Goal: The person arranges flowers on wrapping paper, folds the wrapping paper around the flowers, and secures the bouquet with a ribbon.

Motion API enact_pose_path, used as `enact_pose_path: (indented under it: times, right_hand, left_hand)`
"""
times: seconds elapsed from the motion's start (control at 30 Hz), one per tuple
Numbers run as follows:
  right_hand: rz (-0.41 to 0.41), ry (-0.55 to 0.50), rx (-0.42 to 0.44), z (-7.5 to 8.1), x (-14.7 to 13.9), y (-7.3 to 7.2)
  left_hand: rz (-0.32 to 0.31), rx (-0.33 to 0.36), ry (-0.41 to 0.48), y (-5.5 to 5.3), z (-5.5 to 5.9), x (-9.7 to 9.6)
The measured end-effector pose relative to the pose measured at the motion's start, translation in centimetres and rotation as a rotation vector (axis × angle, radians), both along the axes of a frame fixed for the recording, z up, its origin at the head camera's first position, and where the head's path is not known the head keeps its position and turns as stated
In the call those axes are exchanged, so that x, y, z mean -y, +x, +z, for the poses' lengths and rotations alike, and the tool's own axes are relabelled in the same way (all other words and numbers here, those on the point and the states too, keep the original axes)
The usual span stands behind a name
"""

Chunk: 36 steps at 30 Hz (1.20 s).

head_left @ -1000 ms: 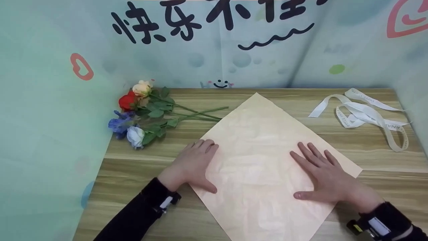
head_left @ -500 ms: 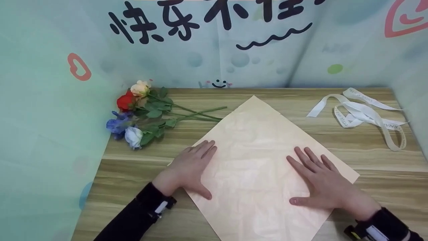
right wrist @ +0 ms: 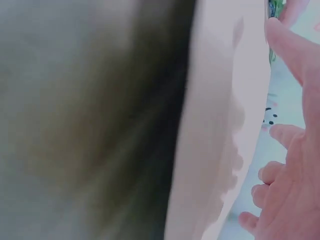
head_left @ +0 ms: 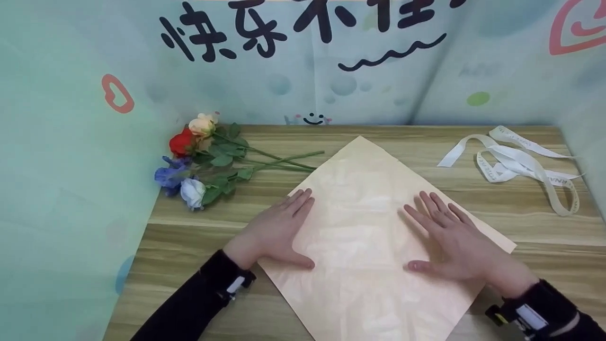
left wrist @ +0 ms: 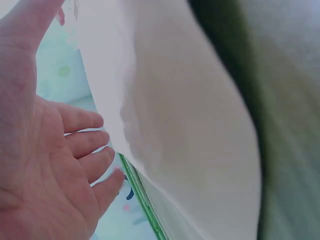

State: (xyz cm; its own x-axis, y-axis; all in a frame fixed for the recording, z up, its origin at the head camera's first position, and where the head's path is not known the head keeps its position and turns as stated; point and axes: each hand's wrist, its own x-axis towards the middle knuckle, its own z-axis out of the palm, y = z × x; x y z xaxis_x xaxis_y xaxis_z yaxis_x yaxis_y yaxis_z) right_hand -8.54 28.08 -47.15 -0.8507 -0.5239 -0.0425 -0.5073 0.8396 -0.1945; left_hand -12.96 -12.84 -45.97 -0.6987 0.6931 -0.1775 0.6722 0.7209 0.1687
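Note:
A pale peach sheet of wrapping paper (head_left: pixel 357 227) lies on the wooden table, one corner pointing to the back wall. My left hand (head_left: pixel 274 227), fingers straight, is over the paper's left edge with its fingertips at the surface. On the other side my right hand (head_left: pixel 450 241) spreads its fingers above the right part, casting a shadow on the sheet. Both wrist views show an extended palm, left (left wrist: pixel 55 165) and right (right wrist: pixel 290 190), beside the pale sheet, with nothing in the fingers. The paper's near corner is cut off by the head view's lower edge.
At the back left lie a red flower (head_left: pixel 182 142), a peach one (head_left: pixel 202 125), a blue one (head_left: pixel 171 174) and a white one (head_left: pixel 192 193), stems toward the paper. A loose white ribbon (head_left: pixel 516 158) lies back right. Printed cloth walls (head_left: pixel 284 85) enclose the table (head_left: pixel 189 265).
The paper's far corner has come slightly nearer over the second. Both hands slid a little toward me, then moved back up; the right hand now hovers more.

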Motion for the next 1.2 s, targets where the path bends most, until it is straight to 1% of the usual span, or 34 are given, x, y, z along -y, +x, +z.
enact_pose_path:
  times: [0.13, 0.27, 0.37, 0.63, 0.77, 0.9, 1.0, 1.07, 1.13, 1.2]
  right_hand:
    - [0.008, 0.029, 0.034, -0.4, 0.5, -1.1]
    - [0.002, 0.053, 0.085, -1.1, 0.6, -1.5]
    - [-0.001, 0.052, 0.104, -1.4, 0.6, -1.3]
    - [0.007, 0.075, 0.083, -1.8, 0.9, -0.6]
    - [0.004, 0.087, 0.089, -1.7, 1.0, -0.2]
    - [0.001, 0.093, 0.099, -1.6, 1.2, -0.2]
    - [0.001, 0.105, 0.113, -1.5, 1.2, -0.3]
    - [0.002, 0.107, 0.118, -1.4, 1.3, -0.3]
    - [0.003, 0.107, 0.121, -1.3, 1.3, -0.3]
    - [0.005, 0.102, 0.120, -1.3, 1.4, -0.3]
  left_hand:
    - [-0.015, 0.029, -0.026, -0.4, -0.4, -0.5]
    - [-0.023, 0.058, -0.055, -0.5, -0.8, -0.8]
    - [-0.034, 0.069, -0.046, -0.4, -1.2, -0.7]
    - [-0.037, 0.071, -0.031, 0.2, -1.9, 0.2]
    - [-0.034, 0.081, -0.036, 0.4, -1.7, 0.1]
    - [-0.031, 0.083, -0.069, 0.3, -1.2, -0.2]
    - [-0.015, 0.099, -0.070, -0.2, -0.4, -0.6]
    - [0.008, 0.092, -0.034, -0.9, 0.1, -1.0]
    - [0.043, 0.065, 0.020, -1.9, 0.6, -1.3]
    - [0.101, 0.010, 0.071, -3.1, 1.0, -1.4]
